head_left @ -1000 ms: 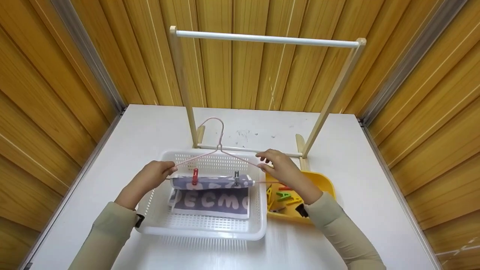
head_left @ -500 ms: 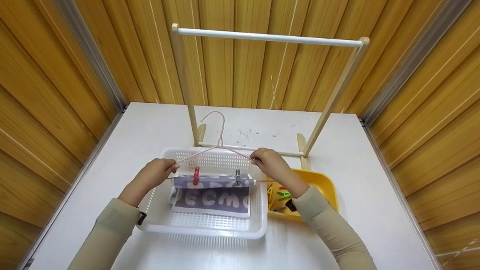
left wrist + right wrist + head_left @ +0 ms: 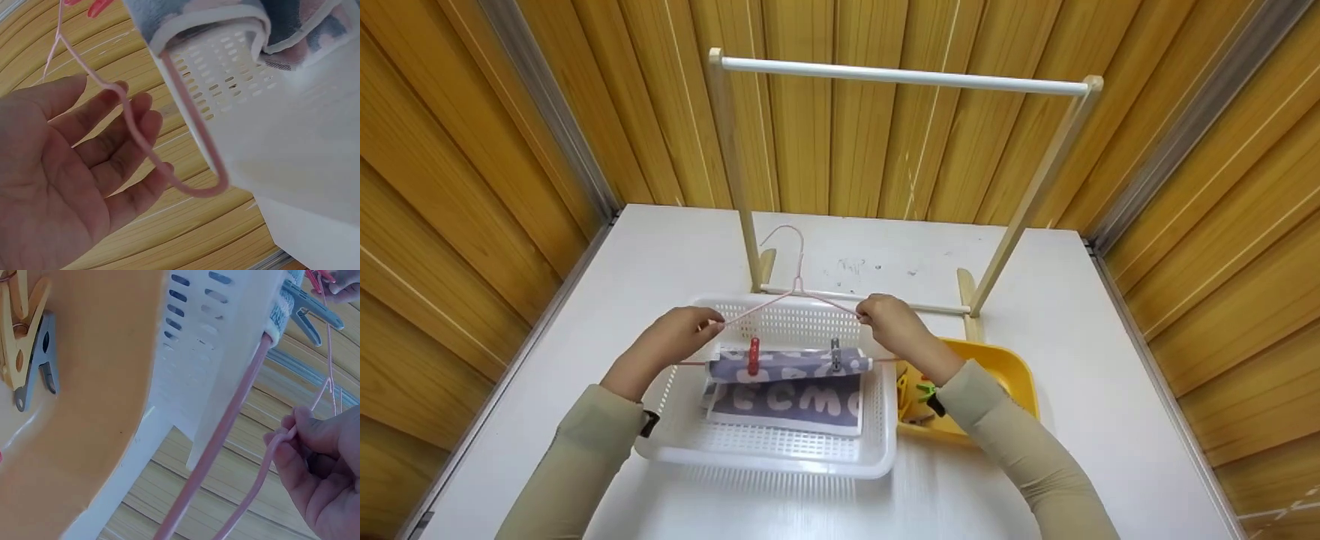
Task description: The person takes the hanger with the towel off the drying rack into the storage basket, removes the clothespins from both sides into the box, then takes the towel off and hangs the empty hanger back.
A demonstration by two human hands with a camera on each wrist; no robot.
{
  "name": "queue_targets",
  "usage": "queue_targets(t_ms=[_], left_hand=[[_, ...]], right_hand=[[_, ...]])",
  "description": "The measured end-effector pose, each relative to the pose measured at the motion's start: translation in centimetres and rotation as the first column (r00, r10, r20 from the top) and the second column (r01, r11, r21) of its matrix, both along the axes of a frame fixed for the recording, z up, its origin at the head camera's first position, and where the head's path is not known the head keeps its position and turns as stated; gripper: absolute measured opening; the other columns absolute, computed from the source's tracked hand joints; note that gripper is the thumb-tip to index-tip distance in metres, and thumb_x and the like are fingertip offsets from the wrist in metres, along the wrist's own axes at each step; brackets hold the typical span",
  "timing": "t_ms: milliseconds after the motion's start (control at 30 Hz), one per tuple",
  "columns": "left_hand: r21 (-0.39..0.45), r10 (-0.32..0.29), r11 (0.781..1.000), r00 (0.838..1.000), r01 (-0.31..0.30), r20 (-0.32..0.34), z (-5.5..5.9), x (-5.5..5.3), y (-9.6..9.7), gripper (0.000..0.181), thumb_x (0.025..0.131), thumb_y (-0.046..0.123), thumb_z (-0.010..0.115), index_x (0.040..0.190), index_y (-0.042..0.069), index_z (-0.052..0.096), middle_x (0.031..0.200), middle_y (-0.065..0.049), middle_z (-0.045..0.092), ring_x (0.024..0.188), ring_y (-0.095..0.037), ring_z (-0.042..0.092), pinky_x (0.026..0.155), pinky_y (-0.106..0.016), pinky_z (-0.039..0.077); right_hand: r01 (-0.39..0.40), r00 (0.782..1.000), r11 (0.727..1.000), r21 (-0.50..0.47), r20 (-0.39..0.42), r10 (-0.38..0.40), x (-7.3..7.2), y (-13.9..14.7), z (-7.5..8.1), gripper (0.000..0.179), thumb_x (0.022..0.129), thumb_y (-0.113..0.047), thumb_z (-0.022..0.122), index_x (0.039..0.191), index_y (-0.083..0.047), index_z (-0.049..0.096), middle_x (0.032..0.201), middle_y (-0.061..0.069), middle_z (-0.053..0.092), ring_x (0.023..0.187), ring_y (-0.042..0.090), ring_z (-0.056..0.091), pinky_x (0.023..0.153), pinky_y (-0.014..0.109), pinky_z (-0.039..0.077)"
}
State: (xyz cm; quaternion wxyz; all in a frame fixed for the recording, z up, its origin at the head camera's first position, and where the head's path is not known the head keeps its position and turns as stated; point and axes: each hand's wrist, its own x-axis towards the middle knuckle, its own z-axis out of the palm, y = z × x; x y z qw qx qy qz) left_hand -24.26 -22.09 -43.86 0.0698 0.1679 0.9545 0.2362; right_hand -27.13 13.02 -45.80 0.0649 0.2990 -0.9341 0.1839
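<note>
A pink wire hanger [image 3: 796, 285] stands tilted above the white basket, its hook pointing towards the back. Over its lower bar hangs a purple-grey towel [image 3: 791, 405] with pale letters. A red clothespin [image 3: 754, 356] and a grey clothespin [image 3: 835, 355] clip the towel's folded top. My right hand [image 3: 896, 322] pinches the hanger's right shoulder between thumb and index finger, as the right wrist view also shows. At the left shoulder, my left hand [image 3: 679, 334] has loosened fingers; in the left wrist view the hanger wire lies across its fingers, with the thumb apart.
The white perforated basket [image 3: 765, 466] stands under the hanger. Right of it, partly behind my right forearm, is a yellow tray [image 3: 1020, 375] with several clothespins. Behind them stands a wooden rack with a white top bar [image 3: 900, 76]. Wood-patterned walls enclose the white table [image 3: 1110, 420].
My right hand has moved left and taken hold of the hanger's right shoulder. The left hand has slid slightly inward and its grip has loosened. The hanger's hook has shifted slightly back.
</note>
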Motion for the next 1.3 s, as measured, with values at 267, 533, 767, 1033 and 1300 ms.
queue_targets(t_ms=[267,533,767,1033,1300], left_hand=[[0.023,0.005,1.000,1.000,-0.005,-0.001,1.5,-0.2,0.4,0.032,0.104,0.017,0.055,0.125,-0.005,0.067,0.106,-0.024,0.073,0.091,-0.034,0.069,0.084,-0.054,0.057],[0.050,-0.069,0.997,0.995,0.066,0.067,1.9,-0.4,1.1,0.034,0.102,0.016,0.060,0.128,-0.006,0.065,0.113,-0.026,0.072,0.105,-0.040,0.067,0.094,-0.057,0.055],[0.035,-0.155,0.988,0.984,0.152,0.092,1.7,-1.0,2.0,0.038,0.096,0.013,0.066,0.127,-0.009,0.064,0.117,-0.029,0.070,0.110,-0.045,0.066,0.098,-0.058,0.054],[0.030,-0.195,0.981,0.971,0.193,0.141,1.2,-1.3,2.9,0.042,0.093,0.013,0.072,0.130,-0.007,0.064,0.123,-0.029,0.069,0.116,-0.048,0.065,0.101,-0.058,0.054],[0.056,-0.202,0.979,0.964,0.196,0.170,0.2,-1.9,3.4,0.042,0.088,0.007,0.076,0.125,-0.008,0.066,0.116,-0.026,0.072,0.110,-0.042,0.067,0.097,-0.053,0.056]], right_hand=[[0.056,0.997,0.998,0.026,0.043,-0.058,-0.6,-1.0,-0.6,0.012,0.094,0.003,0.065,0.086,0.005,0.073,0.083,0.019,0.070,0.082,0.036,0.069,0.078,0.048,0.058],[0.087,0.992,0.995,0.053,0.092,-0.091,-1.3,-1.3,-1.3,0.011,0.094,0.004,0.065,0.089,0.005,0.075,0.089,0.020,0.074,0.089,0.037,0.070,0.086,0.049,0.058],[0.084,0.991,0.995,0.052,0.104,-0.089,-1.6,-1.4,-2.0,0.011,0.093,0.003,0.066,0.093,0.006,0.076,0.092,0.021,0.076,0.090,0.037,0.072,0.087,0.049,0.058],[0.068,0.989,0.997,0.025,0.131,-0.070,-1.4,-1.4,-2.4,0.012,0.094,0.002,0.066,0.097,0.006,0.077,0.095,0.022,0.076,0.093,0.038,0.072,0.088,0.049,0.059],[0.027,0.996,1.000,0.008,0.088,-0.027,-1.6,-1.2,-2.5,0.014,0.093,0.002,0.063,0.094,0.007,0.076,0.090,0.021,0.076,0.086,0.036,0.072,0.083,0.048,0.059]])
